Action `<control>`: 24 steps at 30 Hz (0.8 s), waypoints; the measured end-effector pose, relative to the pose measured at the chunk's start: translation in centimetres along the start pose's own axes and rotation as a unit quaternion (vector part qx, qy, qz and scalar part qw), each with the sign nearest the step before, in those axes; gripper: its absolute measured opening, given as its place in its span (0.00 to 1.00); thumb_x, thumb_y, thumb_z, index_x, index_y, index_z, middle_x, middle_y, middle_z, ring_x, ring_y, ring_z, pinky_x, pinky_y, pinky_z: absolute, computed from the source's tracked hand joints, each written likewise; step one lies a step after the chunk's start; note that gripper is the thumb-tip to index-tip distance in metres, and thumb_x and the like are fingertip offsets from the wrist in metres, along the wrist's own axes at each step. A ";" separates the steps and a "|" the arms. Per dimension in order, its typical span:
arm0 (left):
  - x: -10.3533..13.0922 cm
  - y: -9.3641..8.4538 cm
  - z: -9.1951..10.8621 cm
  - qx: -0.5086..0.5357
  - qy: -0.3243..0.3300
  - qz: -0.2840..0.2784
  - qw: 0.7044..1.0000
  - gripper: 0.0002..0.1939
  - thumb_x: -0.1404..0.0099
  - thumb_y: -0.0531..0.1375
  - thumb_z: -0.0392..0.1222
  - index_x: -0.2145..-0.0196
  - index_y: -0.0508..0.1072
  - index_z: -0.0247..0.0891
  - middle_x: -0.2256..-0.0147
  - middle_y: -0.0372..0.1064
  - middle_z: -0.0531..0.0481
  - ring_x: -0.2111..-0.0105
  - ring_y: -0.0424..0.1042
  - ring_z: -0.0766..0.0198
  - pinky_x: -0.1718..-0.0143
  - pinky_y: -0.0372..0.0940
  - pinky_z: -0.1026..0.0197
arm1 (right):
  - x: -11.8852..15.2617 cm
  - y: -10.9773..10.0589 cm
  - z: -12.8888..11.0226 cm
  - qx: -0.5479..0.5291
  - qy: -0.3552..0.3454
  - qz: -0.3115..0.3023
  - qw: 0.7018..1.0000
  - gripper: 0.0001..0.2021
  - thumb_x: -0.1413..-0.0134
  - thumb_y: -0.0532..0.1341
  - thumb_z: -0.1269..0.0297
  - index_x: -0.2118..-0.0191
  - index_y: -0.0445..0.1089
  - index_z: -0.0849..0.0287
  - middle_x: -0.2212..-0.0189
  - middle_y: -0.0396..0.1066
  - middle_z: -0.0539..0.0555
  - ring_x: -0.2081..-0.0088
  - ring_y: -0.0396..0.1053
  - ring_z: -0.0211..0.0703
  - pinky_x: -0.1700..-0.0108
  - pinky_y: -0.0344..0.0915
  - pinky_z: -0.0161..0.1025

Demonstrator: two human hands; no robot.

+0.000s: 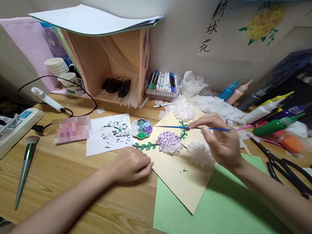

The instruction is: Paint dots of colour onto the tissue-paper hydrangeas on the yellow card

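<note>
My right hand pinches a thin blue paintbrush, whose tip points left, over the rim of a paint palette with green, purple and white wells. Closed and resting on the desk, my left hand lies at the left edge of a cream card; whether it holds anything is hidden. On the card are a purple-tinted paper flower, white paper flowers at the top and lower right, and painted green leaves. A paint-marked white sheet lies left of the palette.
Green paper lies under the card. Scissors and paint bottles are at the right. Behind stand markers, a wooden box and paper cups. A large brush and a power strip are at the left.
</note>
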State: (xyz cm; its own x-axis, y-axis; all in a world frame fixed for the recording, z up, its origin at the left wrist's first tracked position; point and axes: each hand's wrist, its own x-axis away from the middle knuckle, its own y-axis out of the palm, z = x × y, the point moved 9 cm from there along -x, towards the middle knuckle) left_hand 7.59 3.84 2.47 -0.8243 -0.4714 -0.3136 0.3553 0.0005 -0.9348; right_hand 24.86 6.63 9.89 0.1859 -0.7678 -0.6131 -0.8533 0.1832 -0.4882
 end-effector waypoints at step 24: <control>-0.3 -0.1 -0.1 0.014 0.004 0.006 1.000 0.18 0.35 0.49 0.38 0.83 0.60 0.38 0.85 0.58 0.55 0.83 0.55 0.68 0.79 0.44 0.59 | 3.1 1.2 -1.9 0.051 -0.105 -0.102 0.988 0.11 0.53 0.54 0.74 0.66 0.68 0.53 0.74 0.72 0.49 0.69 0.65 0.43 0.64 0.60 0.44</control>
State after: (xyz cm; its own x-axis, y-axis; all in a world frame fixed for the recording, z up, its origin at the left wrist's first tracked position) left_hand 7.75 4.03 2.67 -0.8230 -0.4644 -0.3270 0.3782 -0.0187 -0.9255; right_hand 23.47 3.32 8.58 0.4547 -0.6524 -0.6063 -0.7360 0.1080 -0.6683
